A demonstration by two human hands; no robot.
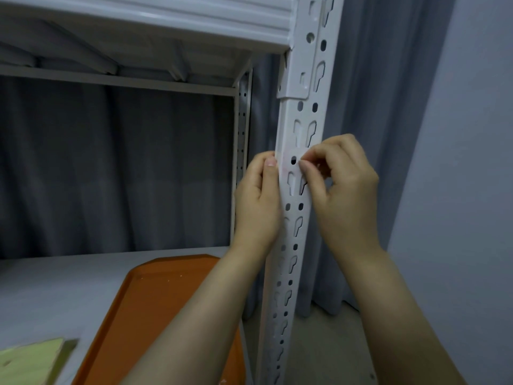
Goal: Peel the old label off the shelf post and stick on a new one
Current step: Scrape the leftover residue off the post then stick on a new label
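The white metal rack (166,26) stands against a grey curtain (125,168). Its slotted shelf post (299,218) rises at the near corner, within easy reach. An orange tray (166,290) lies on the lower shelf, probably kept close for scraps.

The left grip (258,207) has its thumb on the post's left edge and its fingers hidden behind. It seems to clasp the post to steady it.

The right grip (344,184) pinches thumb and forefinger at the post's right edge, on the rim of the label (287,158). That label is a pale, faintly pink band across the post between the two thumbs. I can't tell whether it is the old one or the new.
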